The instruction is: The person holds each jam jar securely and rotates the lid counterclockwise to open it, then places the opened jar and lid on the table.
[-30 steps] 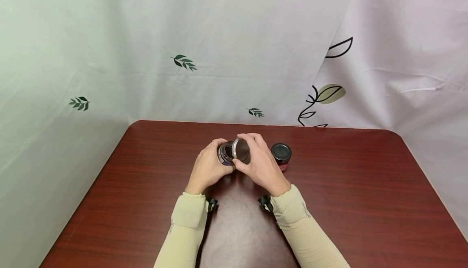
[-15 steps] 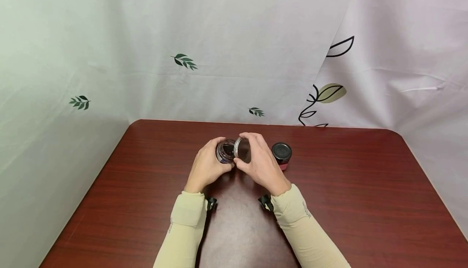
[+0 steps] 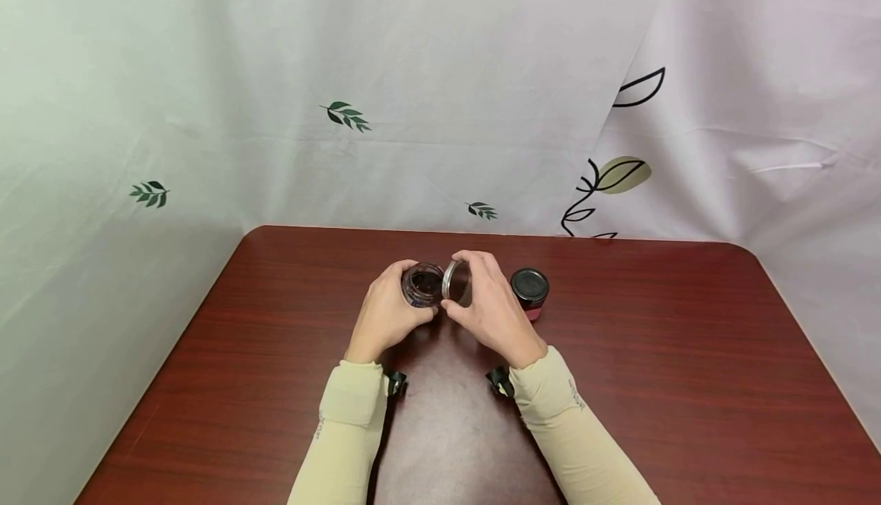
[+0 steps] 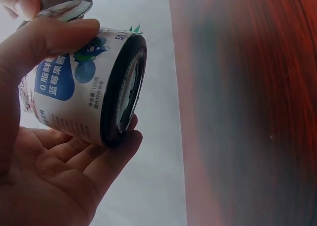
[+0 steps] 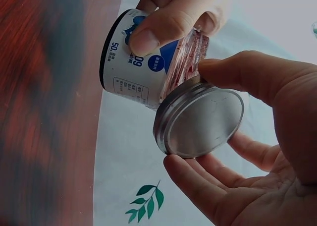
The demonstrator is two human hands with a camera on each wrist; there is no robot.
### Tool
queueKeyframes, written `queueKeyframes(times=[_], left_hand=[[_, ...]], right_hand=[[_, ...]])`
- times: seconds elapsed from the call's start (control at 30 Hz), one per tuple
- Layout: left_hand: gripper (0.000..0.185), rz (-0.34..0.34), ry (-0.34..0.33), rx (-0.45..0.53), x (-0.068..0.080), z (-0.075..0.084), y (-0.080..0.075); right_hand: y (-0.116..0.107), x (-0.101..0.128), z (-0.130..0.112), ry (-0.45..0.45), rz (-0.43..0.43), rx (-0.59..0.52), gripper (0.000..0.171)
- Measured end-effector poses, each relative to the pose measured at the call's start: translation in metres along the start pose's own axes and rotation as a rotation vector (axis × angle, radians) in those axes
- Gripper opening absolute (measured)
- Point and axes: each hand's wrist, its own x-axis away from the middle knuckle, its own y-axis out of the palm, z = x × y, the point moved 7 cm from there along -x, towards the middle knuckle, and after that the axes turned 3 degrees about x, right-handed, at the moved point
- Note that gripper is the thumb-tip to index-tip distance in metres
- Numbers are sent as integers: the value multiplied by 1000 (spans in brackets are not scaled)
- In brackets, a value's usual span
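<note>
My left hand (image 3: 387,307) grips a glass jam jar (image 4: 84,87) with a white label showing blueberries and a black rim at its base. Seen from the head, the jar's uncovered mouth faces up, with dark contents inside. Between thumb and fingertips my right hand (image 3: 490,307) holds a round metal lid (image 5: 203,122), tilted on edge just right of the mouth. In the right wrist view the lid's edge overlaps the jar's threaded neck; whether they touch I cannot tell.
A second jar (image 3: 530,289) with a black lid and reddish body stands on the table, right of my right hand. The dark red wooden table (image 3: 688,352) ends at a pale curtain (image 3: 413,168) printed with leaves.
The jar in my left hand has moved slightly left and turned its mouth more upward, widening the space to the lid. My right hand has barely moved.
</note>
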Motion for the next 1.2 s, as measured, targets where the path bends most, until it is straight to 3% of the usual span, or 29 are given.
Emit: queueKeyframes(times=[0.37, 0.8, 1.2], left_hand=[[71, -6, -27, 27, 0, -5, -1], [72, -9, -56, 26, 0, -10, -1], [76, -7, -67, 7, 0, -10, -1]], right_hand=[[4, -1, 6, 85, -42, -17, 65], [10, 0, 11, 126, -66, -93, 65], [14, -2, 17, 146, -68, -60, 66]])
